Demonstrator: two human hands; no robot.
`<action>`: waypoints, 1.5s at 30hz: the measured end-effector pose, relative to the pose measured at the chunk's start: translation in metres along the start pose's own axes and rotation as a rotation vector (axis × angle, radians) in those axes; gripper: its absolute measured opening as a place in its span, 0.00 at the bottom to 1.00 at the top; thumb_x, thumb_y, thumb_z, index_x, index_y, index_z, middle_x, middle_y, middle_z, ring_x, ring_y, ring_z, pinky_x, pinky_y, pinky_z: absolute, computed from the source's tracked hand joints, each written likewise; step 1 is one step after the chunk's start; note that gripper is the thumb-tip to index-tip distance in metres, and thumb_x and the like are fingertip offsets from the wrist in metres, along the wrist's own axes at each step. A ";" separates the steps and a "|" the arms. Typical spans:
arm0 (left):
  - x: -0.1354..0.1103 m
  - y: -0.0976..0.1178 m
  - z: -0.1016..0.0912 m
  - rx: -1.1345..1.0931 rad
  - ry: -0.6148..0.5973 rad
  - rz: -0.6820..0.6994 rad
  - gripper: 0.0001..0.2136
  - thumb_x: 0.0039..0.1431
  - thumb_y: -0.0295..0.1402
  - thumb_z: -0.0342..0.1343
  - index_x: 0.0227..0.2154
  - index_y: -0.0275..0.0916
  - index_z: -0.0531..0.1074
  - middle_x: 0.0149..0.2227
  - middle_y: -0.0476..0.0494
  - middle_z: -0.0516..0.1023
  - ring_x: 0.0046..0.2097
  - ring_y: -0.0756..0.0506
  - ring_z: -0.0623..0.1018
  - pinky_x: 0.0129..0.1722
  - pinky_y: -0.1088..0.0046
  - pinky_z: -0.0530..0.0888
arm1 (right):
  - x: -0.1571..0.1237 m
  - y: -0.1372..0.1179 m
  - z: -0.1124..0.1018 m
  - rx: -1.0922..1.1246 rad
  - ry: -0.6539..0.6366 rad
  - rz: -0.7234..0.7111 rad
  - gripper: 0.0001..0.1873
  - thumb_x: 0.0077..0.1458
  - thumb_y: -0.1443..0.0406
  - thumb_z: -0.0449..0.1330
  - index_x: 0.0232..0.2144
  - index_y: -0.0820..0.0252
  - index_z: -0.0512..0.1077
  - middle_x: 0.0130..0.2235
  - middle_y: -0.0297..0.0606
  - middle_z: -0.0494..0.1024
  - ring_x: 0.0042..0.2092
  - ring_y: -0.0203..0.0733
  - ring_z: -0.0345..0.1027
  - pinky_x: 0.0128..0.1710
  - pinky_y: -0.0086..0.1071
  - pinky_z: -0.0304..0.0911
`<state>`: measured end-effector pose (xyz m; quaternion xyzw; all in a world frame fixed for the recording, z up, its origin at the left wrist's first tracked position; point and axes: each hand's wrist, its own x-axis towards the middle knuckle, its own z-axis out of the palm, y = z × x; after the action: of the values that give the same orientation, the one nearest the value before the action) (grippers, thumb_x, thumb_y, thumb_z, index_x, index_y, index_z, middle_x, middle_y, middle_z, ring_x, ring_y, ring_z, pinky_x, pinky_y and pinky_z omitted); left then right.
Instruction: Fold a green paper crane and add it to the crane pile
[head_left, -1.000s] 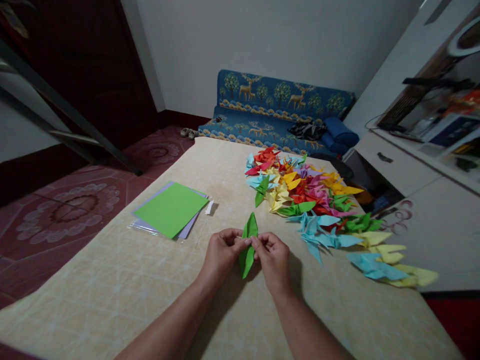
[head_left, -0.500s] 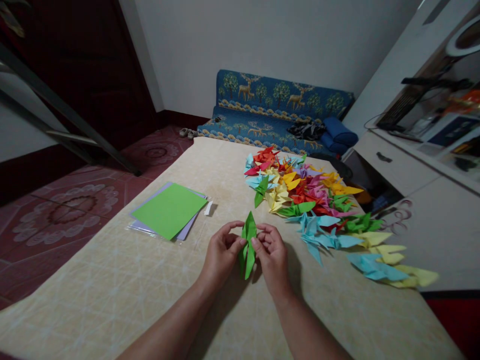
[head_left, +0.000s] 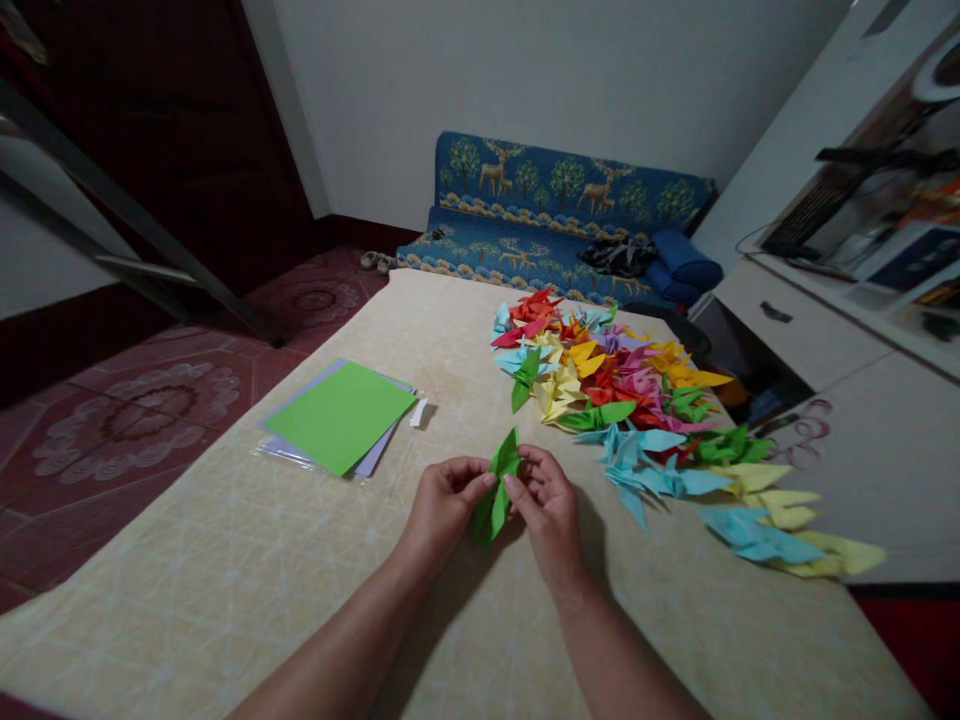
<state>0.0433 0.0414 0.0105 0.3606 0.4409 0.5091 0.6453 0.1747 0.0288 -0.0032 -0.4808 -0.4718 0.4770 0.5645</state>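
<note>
A folded green origami paper (head_left: 504, 462), long and pointed at both ends with a slit toward me, is held a little above the table between my hands. My left hand (head_left: 450, 500) pinches its left side between thumb and fingers. On the other side, my right hand (head_left: 547, 500) grips the right edge, thumb on the near face and fingers curled behind. To the right spreads a pile of paper cranes (head_left: 622, 385) in red, yellow, blue, pink, orange and green. Left of my hands lies a stack of green paper sheets (head_left: 341, 415) over lilac ones in a clear wrapper.
A small white paper scrap (head_left: 418, 413) rests beside the stack. The table (head_left: 225, 590) has a cream patterned cover. Beyond it stands a blue sofa (head_left: 555, 190) with deer motifs. A white cabinet (head_left: 840, 400) is at the right, and a metal ladder (head_left: 142, 220) leans at the left.
The green folded paper has tilted, its top leaning to the right. My hands keep their hold on both sides. The view has shifted slightly.
</note>
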 end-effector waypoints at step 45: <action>-0.008 -0.004 0.008 -0.223 0.109 -0.028 0.12 0.40 0.33 0.71 0.29 0.34 0.80 0.30 0.42 0.81 0.30 0.47 0.77 0.32 0.73 0.73 | -0.005 0.005 0.010 -0.189 0.147 -0.173 0.09 0.55 0.63 0.61 0.39 0.58 0.69 0.40 0.38 0.72 0.28 0.33 0.68 0.26 0.27 0.67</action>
<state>0.0517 0.0329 0.0117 0.2523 0.4210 0.5645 0.6637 0.1640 0.0256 -0.0078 -0.5231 -0.5116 0.3435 0.5888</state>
